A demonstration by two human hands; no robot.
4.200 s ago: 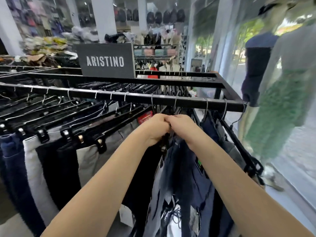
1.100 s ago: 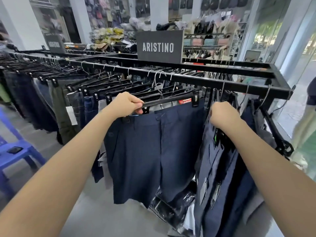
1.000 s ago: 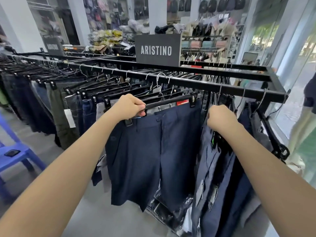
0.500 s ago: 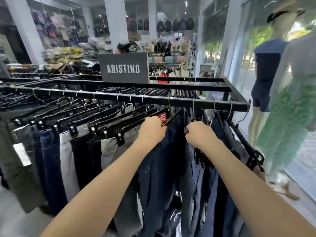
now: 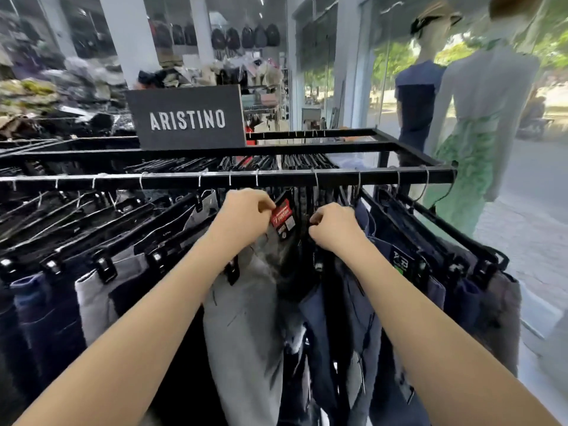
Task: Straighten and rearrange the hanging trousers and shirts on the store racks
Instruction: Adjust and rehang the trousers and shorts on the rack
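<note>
Reaching in from either side, both bare arms meet at the middle of the black rack (image 5: 307, 174), just under its front rail. The left hand (image 5: 242, 218) has its fingers curled around the top of a hanger that carries a pair of grey trousers (image 5: 246, 318), the fingertips bunched beside a red tag (image 5: 281, 215) clipped at the waistband. The right hand (image 5: 333, 229) is closed too, knuckles up, gripping the hanger tops of the navy trousers (image 5: 356, 302) packed close on that side; exactly which hanger it grips is hidden under the fist. Between the two hands a narrow dark gap shows, with the tag and a few black hanger bars in it. To the left along the rail a row of trousers (image 5: 92, 290) hangs on black clip hangers, grey, navy and black in turn, their waistbands fanned out at an angle. More dark trousers hang down the right end of the rack. A black sign reading ARISTINO (image 5: 187, 118) stands on top of the frame. Beyond the rack's right corner two mannequins (image 5: 479, 112) stand by the glass front, one in a navy top, one in a pale top and green skirt.
</note>
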